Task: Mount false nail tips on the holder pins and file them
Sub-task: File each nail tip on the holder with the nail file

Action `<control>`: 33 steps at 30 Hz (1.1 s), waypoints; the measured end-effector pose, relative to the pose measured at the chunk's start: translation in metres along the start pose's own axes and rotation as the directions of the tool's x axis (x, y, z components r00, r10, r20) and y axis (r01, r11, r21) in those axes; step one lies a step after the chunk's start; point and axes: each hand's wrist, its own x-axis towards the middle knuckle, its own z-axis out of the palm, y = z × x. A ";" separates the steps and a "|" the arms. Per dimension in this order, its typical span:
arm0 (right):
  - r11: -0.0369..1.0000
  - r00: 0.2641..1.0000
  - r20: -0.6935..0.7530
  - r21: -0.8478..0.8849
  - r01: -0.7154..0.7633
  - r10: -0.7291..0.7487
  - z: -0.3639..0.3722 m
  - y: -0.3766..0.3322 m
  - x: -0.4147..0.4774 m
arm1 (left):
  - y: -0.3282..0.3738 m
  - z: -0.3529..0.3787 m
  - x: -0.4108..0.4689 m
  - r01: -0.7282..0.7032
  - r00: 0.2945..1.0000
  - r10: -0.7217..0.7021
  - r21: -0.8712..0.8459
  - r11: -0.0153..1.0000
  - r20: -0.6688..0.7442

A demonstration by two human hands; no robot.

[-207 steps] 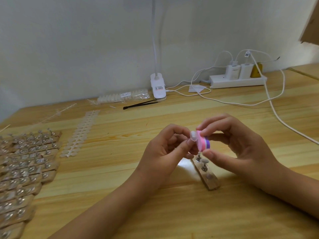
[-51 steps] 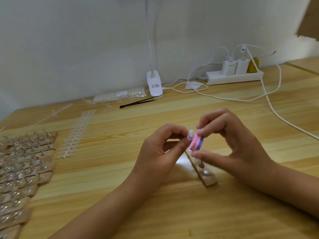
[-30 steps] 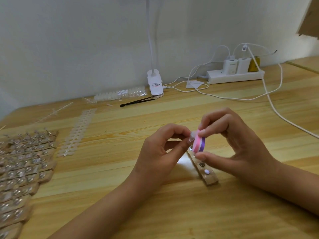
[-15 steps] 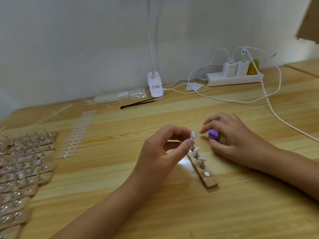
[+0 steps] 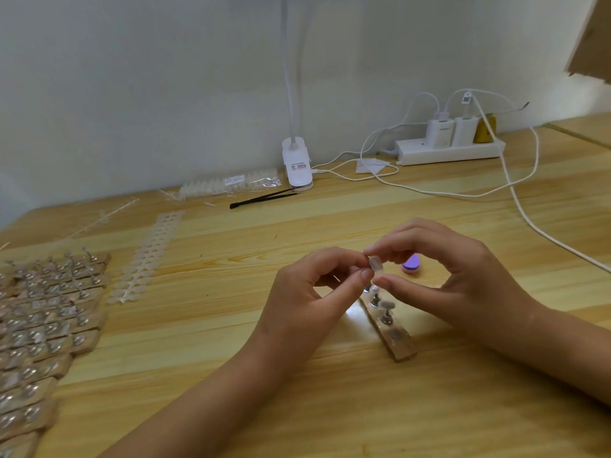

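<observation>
Pale wood of the table (image 5: pixel 330 408) lies under both hands, and just above the wooden holder strip (image 5: pixel 405 350) a small clear nail tip (image 5: pixel 376 266) is pinched between thumb and forefinger of the left hand (image 5: pixel 310 302) and of the right hand (image 5: pixel 456 285). The pink and purple file block (image 5: pixel 411 265) is laid on the table behind the hands and is touched by neither, so the step in hand is judged to be mounting, not filing. For the next move the tip is to be lowered and pressed onto a pin (image 5: pixel 375 297), though which pins are free cannot be told well from this view.
</observation>
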 end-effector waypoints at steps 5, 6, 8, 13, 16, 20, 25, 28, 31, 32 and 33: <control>0.998 0.999 -0.046 0.070 -0.005 0.008 0.000 0.000 0.000 | 0.003 0.001 -0.001 -0.027 0.998 0.028 -0.002 1.000 0.049; 0.995 0.999 -0.050 0.099 -0.012 0.017 0.000 0.000 0.000 | 0.004 0.000 -0.001 -0.027 0.998 0.028 -0.013 1.000 0.055; 0.987 0.998 -0.038 0.156 -0.040 0.047 0.001 0.000 0.000 | 0.005 0.000 -0.001 -0.023 0.997 0.025 -0.029 0.999 0.067; 0.960 0.991 0.023 0.245 -0.134 0.132 0.002 0.001 0.000 | 0.003 -0.001 0.000 -0.010 0.999 0.012 -0.033 0.999 0.051; 0.964 0.991 0.039 0.229 -0.133 0.127 0.000 0.001 0.000 | 0.002 -0.001 0.000 -0.017 0.999 0.018 -0.009 1.000 0.044; 0.974 0.993 0.047 0.196 -0.118 0.111 -0.001 0.002 0.001 | 0.002 -0.001 0.001 -0.070 0.997 0.068 0.064 0.995 0.038; 1.000 1.000 -0.004 0.011 0.008 -0.008 -0.001 0.001 0.000 | 0.002 0.000 0.000 -0.097 0.995 0.094 0.113 0.989 0.030; 0.980 0.991 -0.025 -0.155 0.125 -0.131 -0.003 0.001 0.000 | 0.002 0.000 -0.002 -0.077 0.997 0.075 0.108 0.991 0.020; 0.993 0.994 -0.058 -0.075 0.090 -0.095 -0.008 0.003 0.002 | 0.001 0.000 -0.001 -0.058 0.998 0.058 0.064 0.996 0.004; 0.999 0.996 -0.081 0.033 0.025 -0.022 -0.009 0.003 0.003 | 0.001 0.000 0.000 -0.062 0.998 0.062 0.051 0.997 0.008; 0.988 0.994 -0.093 0.146 -0.046 0.060 -0.009 0.003 0.003 | 0.001 0.000 0.000 -0.068 0.998 0.067 0.037 0.997 0.014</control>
